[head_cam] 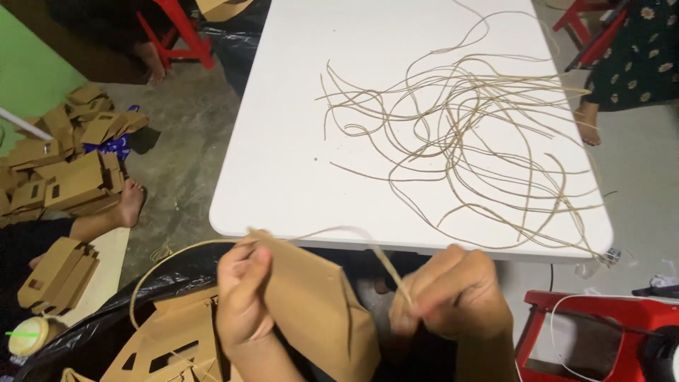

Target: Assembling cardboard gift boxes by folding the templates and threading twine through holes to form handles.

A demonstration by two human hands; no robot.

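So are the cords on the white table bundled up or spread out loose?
Spread out loose. The tan cords lie in a tangled scatter of separate strands across the white table, with no tie or bundle visible.

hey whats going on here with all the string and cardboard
A person holds a brown paper bag in the left hand while the right hand pinches a length of tan cord that loops over the bag's top. More cut cords lie tangled on the white table. Folded cardboard pieces sit in a black bag below, with more stacked on the floor at left.
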